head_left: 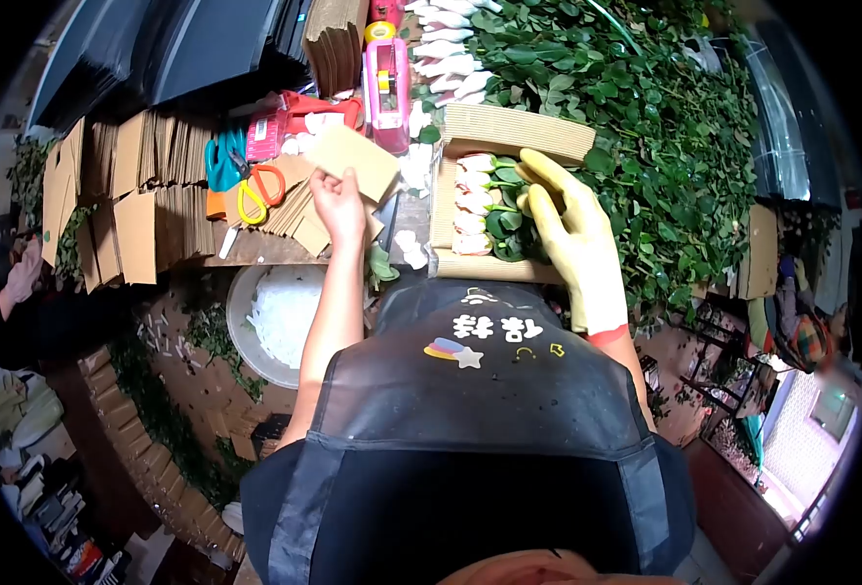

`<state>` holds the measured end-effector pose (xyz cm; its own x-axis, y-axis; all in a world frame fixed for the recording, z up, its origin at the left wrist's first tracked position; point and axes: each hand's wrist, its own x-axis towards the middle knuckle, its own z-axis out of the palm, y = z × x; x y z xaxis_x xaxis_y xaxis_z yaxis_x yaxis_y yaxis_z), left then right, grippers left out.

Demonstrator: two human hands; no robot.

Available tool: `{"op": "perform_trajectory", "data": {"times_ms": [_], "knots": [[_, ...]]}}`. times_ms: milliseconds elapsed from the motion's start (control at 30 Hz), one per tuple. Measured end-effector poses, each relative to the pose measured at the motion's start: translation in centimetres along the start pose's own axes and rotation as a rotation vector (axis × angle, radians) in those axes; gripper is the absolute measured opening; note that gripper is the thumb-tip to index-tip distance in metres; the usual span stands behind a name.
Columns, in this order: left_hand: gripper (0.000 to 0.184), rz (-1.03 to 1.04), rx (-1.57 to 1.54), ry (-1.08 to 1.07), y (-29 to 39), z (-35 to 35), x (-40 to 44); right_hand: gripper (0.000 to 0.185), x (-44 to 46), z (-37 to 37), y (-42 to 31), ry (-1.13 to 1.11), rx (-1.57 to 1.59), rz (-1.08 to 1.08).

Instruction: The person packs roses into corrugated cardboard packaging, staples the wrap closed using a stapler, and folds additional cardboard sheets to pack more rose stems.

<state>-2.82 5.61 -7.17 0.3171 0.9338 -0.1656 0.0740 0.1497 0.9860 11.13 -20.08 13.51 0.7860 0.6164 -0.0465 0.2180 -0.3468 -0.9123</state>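
Observation:
My bare left hand (341, 207) pinches a small tan piece of cardboard (355, 161) by its lower edge, above the workbench. In front of me, a corrugated cardboard wrap (519, 129) stands around a short row of pale pink-and-cream roses (473, 205), whose heads point left. My right hand (572, 224), in a yellow rubber glove, lies at the right of the roses, over their green leaves (514, 229). Its fingers are stretched out and slightly apart. Whether they press on the stems cannot be seen.
Left are orange-and-yellow scissors (260, 191), stacked cardboard pieces (173, 219) and a pink tape dispenser (387, 97). Leafy stems (660, 156) heap on the right, with white-wrapped blooms (446, 54) at the back. A white tub (241, 336) stands below the bench edge.

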Motion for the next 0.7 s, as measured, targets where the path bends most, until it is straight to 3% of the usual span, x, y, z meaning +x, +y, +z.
{"op": "perform_trajectory", "data": {"times_ms": [67, 133, 200, 233, 300, 400, 433, 533, 567, 600, 667, 700], "knots": [[0.025, 0.134, -0.306, -0.090, 7.0, 0.8, -3.9, 0.048, -0.7, -0.4, -1.4, -0.042, 0.151, 0.152], [0.024, -0.011, -0.150, -0.403, 11.2, 0.6, -7.7, 0.057, -1.0, -0.5, -3.1, -0.120, 0.061, 0.217], [0.025, -0.060, -0.092, -0.673, 13.0, 1.6, -10.4, 0.053, -0.4, -0.6, -2.0, -0.273, 0.071, 0.270], [0.027, -0.046, -0.090, -0.788, 13.0, 2.5, -11.2, 0.043, 0.3, -0.6, -1.7, -0.330, 0.053, 0.523], [0.039, -0.064, 0.158, -0.877, 13.0, 3.2, -10.4, 0.031, 0.8, -1.2, 1.0, -0.377, 0.138, 0.560], [0.035, 0.426, 0.330, -0.481, 11.6, 3.7, -8.2, 0.030, 2.0, -1.2, 3.6, -0.387, 0.130, 0.593], [0.036, 0.458, 0.348, -0.518, 11.6, 3.4, -7.9, 0.030, 2.0, -1.0, 4.5, -0.390, 0.100, 0.592], [0.042, 0.806, 0.530, -0.893, 12.8, 4.8, -7.0, 0.029, 2.1, -0.4, 4.2, -0.410, 0.077, 0.570], [0.055, 0.757, 0.585, -1.049, 13.7, 5.7, -7.2, 0.031, 2.2, -0.3, 4.3, -0.415, 0.087, 0.589], [0.080, 0.904, 0.609, -1.078, 12.5, 7.0, -7.0, 0.032, 2.3, -0.2, 4.4, -0.420, 0.096, 0.609], [0.106, 0.829, 0.808, -1.211, 12.1, 8.4, -6.9, 0.034, 2.1, -0.9, 0.7, -0.431, -0.269, 0.540], [0.109, 0.803, 0.854, -1.257, 12.3, 9.1, -6.7, 0.035, 1.9, -1.2, -0.6, -0.433, -0.449, 0.499]]}}
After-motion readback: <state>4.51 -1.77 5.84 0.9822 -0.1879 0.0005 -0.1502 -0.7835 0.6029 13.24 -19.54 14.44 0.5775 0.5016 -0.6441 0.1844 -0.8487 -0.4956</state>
